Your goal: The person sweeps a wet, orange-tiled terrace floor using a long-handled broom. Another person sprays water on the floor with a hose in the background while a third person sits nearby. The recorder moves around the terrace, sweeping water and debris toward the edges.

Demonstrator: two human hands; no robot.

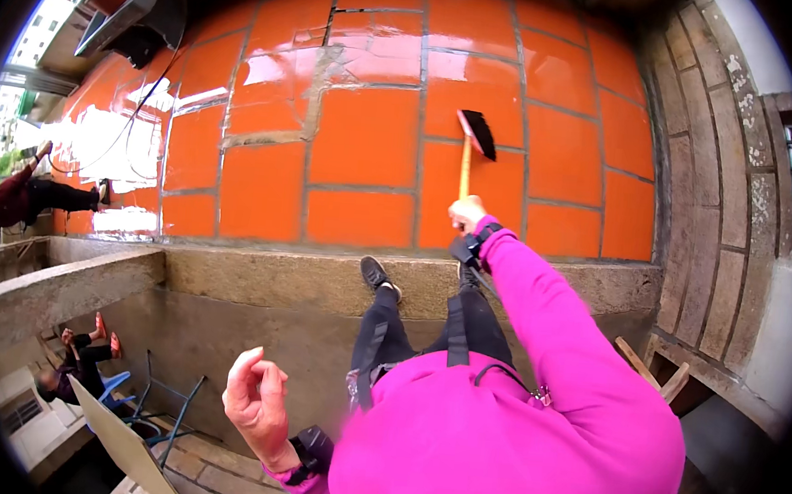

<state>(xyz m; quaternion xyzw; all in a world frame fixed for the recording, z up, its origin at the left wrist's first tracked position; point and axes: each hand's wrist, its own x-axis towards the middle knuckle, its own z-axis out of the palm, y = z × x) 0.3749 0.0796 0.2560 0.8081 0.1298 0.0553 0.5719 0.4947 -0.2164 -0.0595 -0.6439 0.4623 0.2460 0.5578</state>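
My right hand (467, 213) is closed around the yellow handle (466, 169) of a short brush. The brush head (477, 134) has dark bristles and a pinkish back edge. It is over the wet-looking orange tile floor (366, 138); whether the bristles touch the tiles I cannot tell. My left hand (258, 402) is raised at my left side, its fingers loosely curled and nothing visible in it. Black straps circle both my wrists. My dark shoes (377, 276) are on a stone ledge (263, 279) along the tiles.
At far left, a person (17, 196) stands holding a thin dark hose (133, 115). Another person (67, 375) sits lower left by a blue metal frame (165, 396) and a leaning board (124, 445). A stone block wall (706, 193) bounds the right. A dark container (126, 15) is at upper left.
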